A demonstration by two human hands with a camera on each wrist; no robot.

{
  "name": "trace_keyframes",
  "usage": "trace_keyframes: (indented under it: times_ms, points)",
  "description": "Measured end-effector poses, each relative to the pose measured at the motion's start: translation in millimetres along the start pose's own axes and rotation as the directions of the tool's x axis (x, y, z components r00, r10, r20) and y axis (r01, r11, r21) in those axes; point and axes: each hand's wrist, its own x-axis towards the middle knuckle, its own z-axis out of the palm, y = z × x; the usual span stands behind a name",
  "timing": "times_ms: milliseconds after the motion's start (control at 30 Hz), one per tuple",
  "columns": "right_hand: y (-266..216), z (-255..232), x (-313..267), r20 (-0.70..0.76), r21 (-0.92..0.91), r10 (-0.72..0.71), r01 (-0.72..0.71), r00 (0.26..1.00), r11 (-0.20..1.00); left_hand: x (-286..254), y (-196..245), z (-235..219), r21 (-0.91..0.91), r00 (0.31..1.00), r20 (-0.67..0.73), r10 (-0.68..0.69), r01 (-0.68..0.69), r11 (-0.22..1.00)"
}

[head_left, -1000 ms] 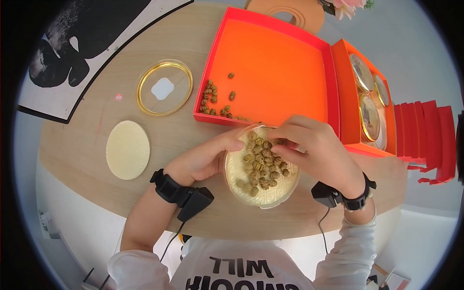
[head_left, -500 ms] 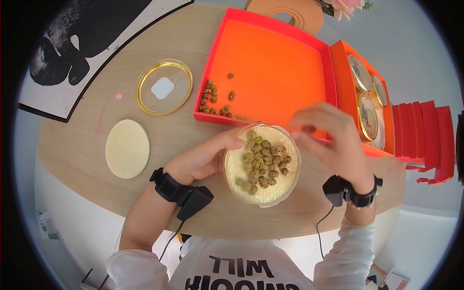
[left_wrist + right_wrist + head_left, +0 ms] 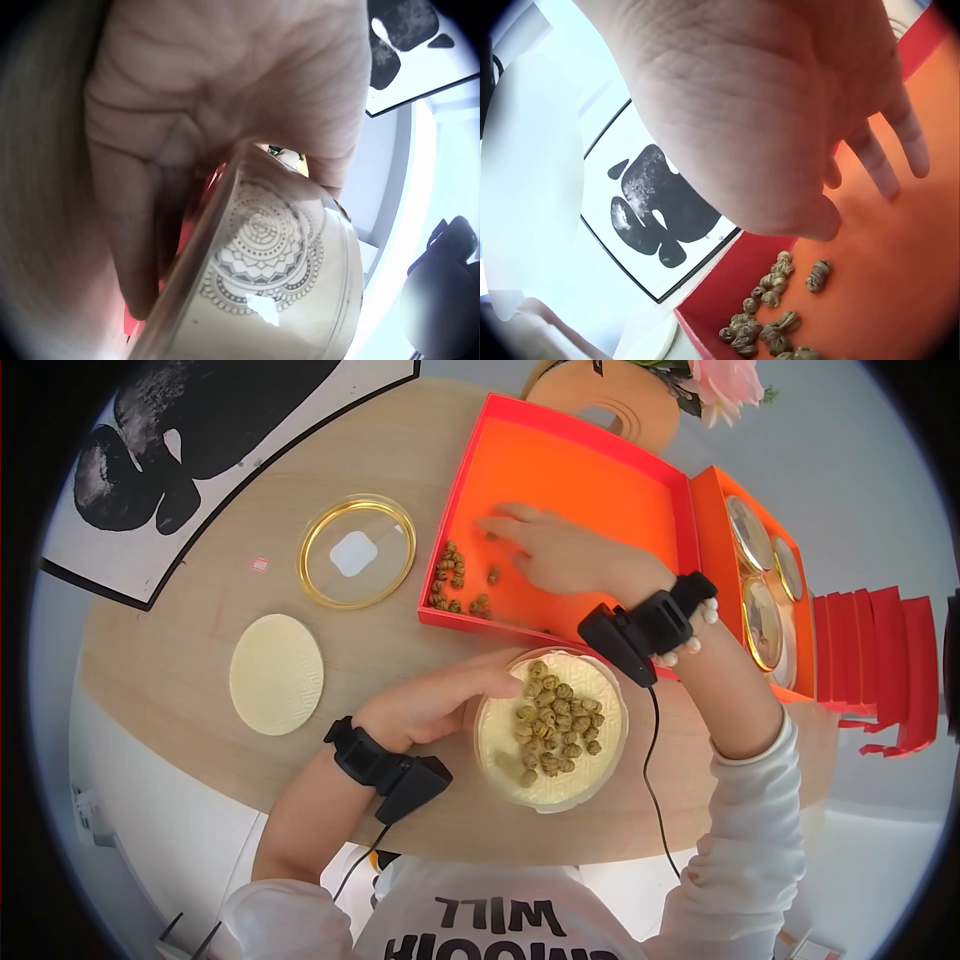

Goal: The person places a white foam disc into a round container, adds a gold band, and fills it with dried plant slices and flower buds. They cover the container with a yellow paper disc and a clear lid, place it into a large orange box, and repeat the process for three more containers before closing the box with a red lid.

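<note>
My left hand [image 3: 435, 705] grips a round clear plastic tub [image 3: 480, 745] by its left side, thumb over the rim. In the left wrist view, the tub's wall [image 3: 259, 240] bears a printed mandala pattern. Small wrinkled, brown-green rolled balls [image 3: 560, 722] lie on a cream patterned disc [image 3: 590, 760] at its top. My right hand [image 3: 560, 550] reaches over the orange-lined red box [image 3: 600, 470], fingers extended, with one ball at the fingertips. More rolled balls [image 3: 772, 289] cluster in the box's near left corner, below the thumb in the right wrist view.
A gold-rimmed clear lid [image 3: 357, 550] and a loose cream disc [image 3: 277, 674] lie on the table's left. Right of the red box, an orange box [image 3: 722, 490] holds several gold-rimmed tubs [image 3: 762, 622]. Red folded card pieces [image 3: 880, 660] stand beyond; a black-and-white picture [image 3: 130, 480] fills the upper left.
My right hand has left the tub and moved up and left over the red box. My left hand still holds the tub. The whole head view has shifted slightly.
</note>
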Motion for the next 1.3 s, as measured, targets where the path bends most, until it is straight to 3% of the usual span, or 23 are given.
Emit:
trace_keyframes:
  times_ms: [100, 200, 300, 400, 600, 800, 1300]
  points:
    - [-13.6, -3.0, 6.9, 0.078, -0.152, 0.028, -0.016, 0.997, 0.988, -0.7, 1.7, 2.7, 0.01, 1.0, -0.011, 0.003, -0.002, 1.0]
    - [-17.6, -1.1, -0.6, 0.014, -0.226, -0.065, 0.066, 0.998, 0.972, -1.3, 1.6, 2.0, 0.037, 1.0, 0.016, 0.007, -0.007, 0.999]
    - [-12.4, 0.6, -16.3, 0.011, -0.145, -0.162, 0.162, 0.987, 0.976, -0.4, 1.4, 2.4, 0.052, 1.0, 0.025, 0.002, -0.004, 0.999]
    - [-10.4, 0.7, -28.6, 0.06, -0.096, -0.142, 0.147, 0.988, 0.984, -1.2, 1.6, 2.2, 0.051, 1.0, 0.016, -0.007, 0.006, 0.999]
    - [-14.6, -0.8, -45.0, 0.171, 0.052, -0.008, 0.0, 0.985, 0.999, 0.3, 1.3, 2.5, 0.038, 1.0, 0.021, 0.012, -0.013, 0.999]
    - [-8.5, 0.7, -39.3, 0.207, 0.262, -0.01, -0.045, 0.978, 0.964, -0.8, 3.0, 3.1, 0.045, 1.0, 0.007, 0.002, -0.002, 0.999]
    - [4.8, 2.8, -33.8, 0.241, 0.389, -0.074, -0.026, 0.968, 0.921, 0.0, 2.8, 2.6, 0.027, 1.0, 0.017, 0.011, -0.011, 1.0]
